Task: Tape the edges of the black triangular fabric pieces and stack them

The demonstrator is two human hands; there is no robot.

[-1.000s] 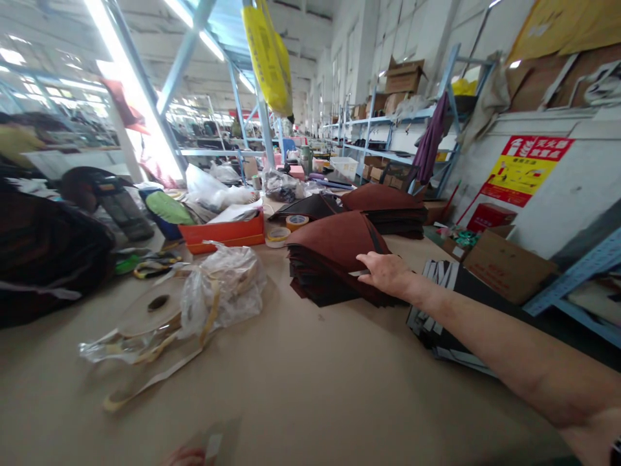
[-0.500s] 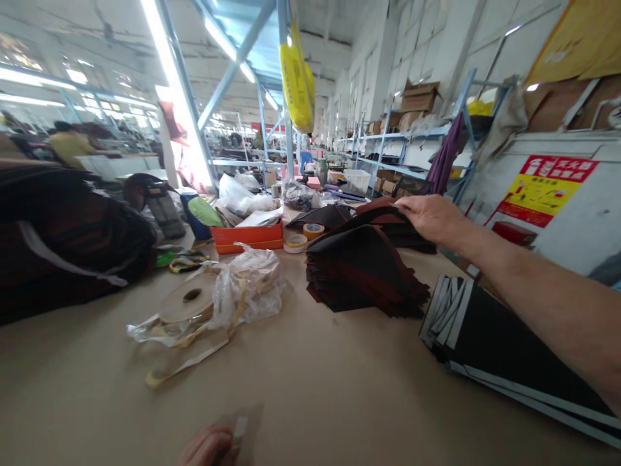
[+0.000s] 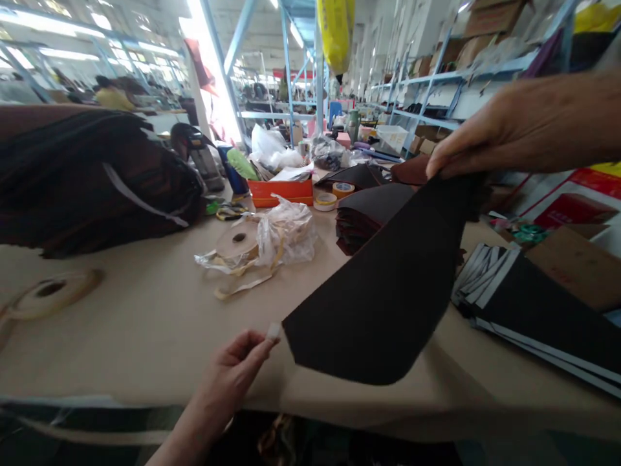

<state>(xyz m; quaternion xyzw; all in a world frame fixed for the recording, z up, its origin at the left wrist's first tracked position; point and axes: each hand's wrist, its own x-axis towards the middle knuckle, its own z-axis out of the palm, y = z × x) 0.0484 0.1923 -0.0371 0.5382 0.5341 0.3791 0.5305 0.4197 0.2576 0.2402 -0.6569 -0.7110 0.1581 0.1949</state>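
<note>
You seem to be in a positioning step: the dark panel [image 3: 378,298] slants across the space in front of you, above the near part of the tabletop [image 3: 169,340], and its lower left corner points at the small pale tab [image 3: 273,332]. Your right hand [image 3: 509,126] pinches the panel at its upper end, thumb against fingers, so the sheet hangs from just 1 grip. Your left hand [image 3: 237,366] pinches the tab between thumb and forefinger; the tab sits just beside that corner, but whether the 2 touch, you cannot tell from this angle. Nor is it clear whether the panel's lower edge rests on the table. Behind the panel lies a stack of similar pieces [image 3: 359,217], with the pale-edged stack [image 3: 538,304] to its right. As a judgement, the next move calls for a steady right wrist, since a panel held at 1 end could swing, and for fine control in your left fingertips, keeping the tab flat and square to the corner.
</note>
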